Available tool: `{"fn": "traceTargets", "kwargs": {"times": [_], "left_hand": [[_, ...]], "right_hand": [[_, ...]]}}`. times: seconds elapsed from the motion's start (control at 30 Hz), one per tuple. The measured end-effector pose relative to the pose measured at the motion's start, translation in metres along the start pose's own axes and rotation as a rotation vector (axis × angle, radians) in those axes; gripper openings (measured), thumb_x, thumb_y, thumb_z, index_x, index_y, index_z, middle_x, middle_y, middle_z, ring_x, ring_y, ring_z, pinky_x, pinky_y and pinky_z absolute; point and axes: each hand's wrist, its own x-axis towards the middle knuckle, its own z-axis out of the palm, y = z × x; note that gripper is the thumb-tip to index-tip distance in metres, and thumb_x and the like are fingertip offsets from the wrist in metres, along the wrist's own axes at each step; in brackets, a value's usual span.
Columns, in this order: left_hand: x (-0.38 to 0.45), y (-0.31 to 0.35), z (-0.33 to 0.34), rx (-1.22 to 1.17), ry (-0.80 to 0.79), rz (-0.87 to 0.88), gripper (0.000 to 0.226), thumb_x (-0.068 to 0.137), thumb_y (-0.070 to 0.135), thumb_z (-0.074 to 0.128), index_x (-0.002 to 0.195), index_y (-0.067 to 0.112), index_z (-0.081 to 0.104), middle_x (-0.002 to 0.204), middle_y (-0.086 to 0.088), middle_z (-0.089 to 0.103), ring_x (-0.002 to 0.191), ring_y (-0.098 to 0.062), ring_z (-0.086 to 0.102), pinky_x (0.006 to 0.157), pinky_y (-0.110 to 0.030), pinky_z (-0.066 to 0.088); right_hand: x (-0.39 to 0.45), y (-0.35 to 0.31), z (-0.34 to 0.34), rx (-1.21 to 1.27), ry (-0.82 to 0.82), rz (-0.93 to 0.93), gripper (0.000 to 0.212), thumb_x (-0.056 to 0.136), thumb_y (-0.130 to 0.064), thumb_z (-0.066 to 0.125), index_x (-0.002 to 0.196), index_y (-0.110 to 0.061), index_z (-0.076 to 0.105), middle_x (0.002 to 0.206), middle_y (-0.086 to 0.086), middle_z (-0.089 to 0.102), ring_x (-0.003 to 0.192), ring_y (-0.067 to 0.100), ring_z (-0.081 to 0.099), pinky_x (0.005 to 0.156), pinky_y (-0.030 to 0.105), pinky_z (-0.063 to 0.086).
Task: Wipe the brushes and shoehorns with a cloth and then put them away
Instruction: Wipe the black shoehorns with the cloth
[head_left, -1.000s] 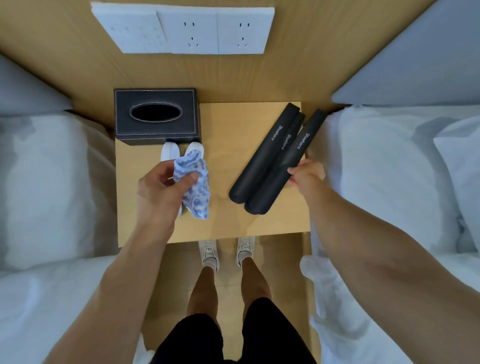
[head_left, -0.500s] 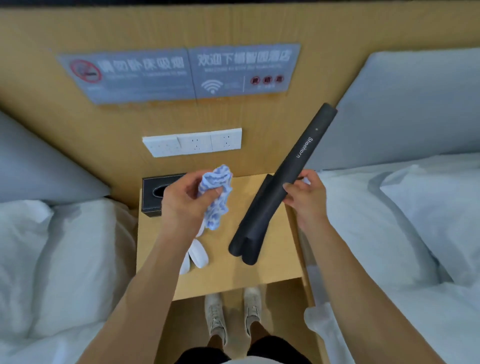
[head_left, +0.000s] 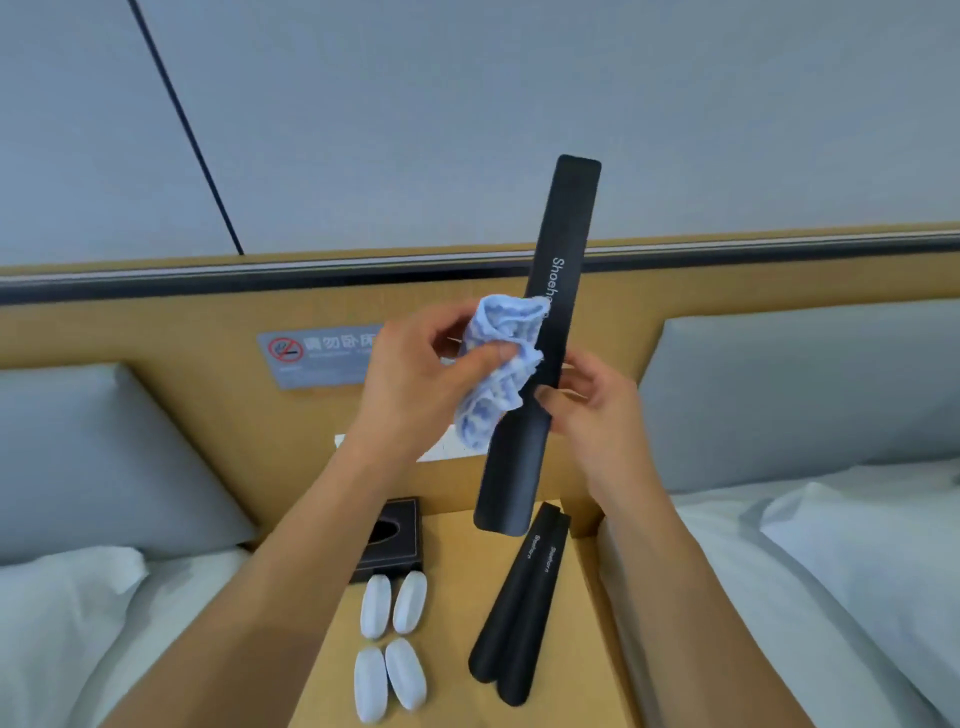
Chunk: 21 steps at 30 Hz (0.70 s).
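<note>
My right hand (head_left: 592, 410) pinches a long black shoehorn (head_left: 563, 249) at its middle and holds it nearly upright in front of the headboard. My left hand (head_left: 421, 384) grips a crumpled blue-and-white cloth (head_left: 498, 374), which touches the left side of the shoehorn. Two more black shoehorns (head_left: 519, 613) lie side by side on the wooden nightstand (head_left: 457, 613) below. Several small white oval brushes (head_left: 392, 644) lie in pairs to their left on the nightstand.
A black tissue box (head_left: 392, 540) stands at the back left of the nightstand. Beds with white linen and grey pillows (head_left: 104, 457) flank the nightstand on both sides. A wooden headboard (head_left: 208, 364) with a no-smoking sign runs behind.
My right hand has lifted one shoehorn off the nightstand to upright at chest height. My left hand brought the cloth up against it. The view tilted upward.
</note>
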Motion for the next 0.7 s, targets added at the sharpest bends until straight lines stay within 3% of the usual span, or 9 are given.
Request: {"fn": "traceTargets", "kwargs": {"times": [0.07, 0.2, 0.3, 0.4, 0.57, 0.7], "left_hand": [[0.010, 0.011, -0.008, 0.053, 0.060, 0.038, 0.018, 0.078, 0.029, 0.079, 0.093, 0.035, 0.071, 0.081, 0.009, 0.070, 0.073, -0.009, 0.065, 0.062, -0.019, 0.050], [0.023, 0.026, -0.024, 0.204, 0.224, 0.130, 0.019, 0.080, 0.025, 0.079, 0.097, 0.025, 0.070, 0.087, 0.013, 0.065, 0.075, 0.002, 0.057, 0.066, -0.005, 0.040], [0.021, 0.032, -0.027, 0.441, 0.286, 0.297, 0.011, 0.084, 0.014, 0.075, 0.094, 0.010, 0.072, 0.095, 0.000, 0.057, 0.075, -0.007, 0.051, 0.065, -0.014, 0.040], [0.017, 0.035, -0.030, 0.634, 0.221, 0.363, 0.011, 0.085, 0.011, 0.072, 0.089, 0.001, 0.071, 0.097, -0.010, 0.058, 0.082, -0.021, 0.055, 0.064, -0.033, 0.047], [0.008, 0.036, -0.047, 0.720, -0.064, 0.342, 0.031, 0.095, 0.026, 0.060, 0.118, 0.005, 0.064, 0.125, -0.008, 0.050, 0.112, -0.021, 0.048, 0.092, -0.020, 0.036], [0.006, 0.040, -0.057, 0.689, -0.064, 0.332, 0.025, 0.088, -0.001, 0.061, 0.110, 0.004, 0.073, 0.110, -0.012, 0.063, 0.099, -0.025, 0.059, 0.083, -0.028, 0.047]], "right_hand": [[0.002, -0.012, 0.008, 0.035, -0.095, -0.003, 0.043, 0.090, -0.003, 0.062, 0.121, -0.033, 0.066, 0.108, -0.005, 0.075, 0.099, 0.017, 0.073, 0.086, 0.047, 0.060], [0.002, -0.031, 0.022, 0.117, -0.267, -0.037, 0.048, 0.093, 0.001, 0.061, 0.125, -0.034, 0.064, 0.109, -0.006, 0.075, 0.100, 0.014, 0.073, 0.074, 0.026, 0.060], [0.004, -0.039, 0.032, 0.165, -0.355, -0.047, 0.050, 0.094, 0.005, 0.058, 0.131, -0.029, 0.059, 0.112, 0.000, 0.076, 0.103, 0.018, 0.073, 0.078, 0.026, 0.059], [0.008, -0.044, 0.040, 0.214, -0.374, -0.050, 0.049, 0.093, 0.009, 0.056, 0.127, -0.026, 0.063, 0.112, 0.003, 0.076, 0.104, 0.021, 0.072, 0.079, 0.028, 0.058], [0.013, -0.048, 0.044, 0.247, -0.360, -0.042, 0.040, 0.093, 0.005, 0.060, 0.118, -0.026, 0.068, 0.106, 0.004, 0.077, 0.099, 0.020, 0.074, 0.074, 0.026, 0.057], [0.016, -0.047, 0.049, 0.223, -0.362, -0.058, 0.041, 0.090, 0.012, 0.058, 0.116, -0.019, 0.069, 0.107, 0.006, 0.077, 0.104, 0.023, 0.073, 0.082, 0.032, 0.059]]}}
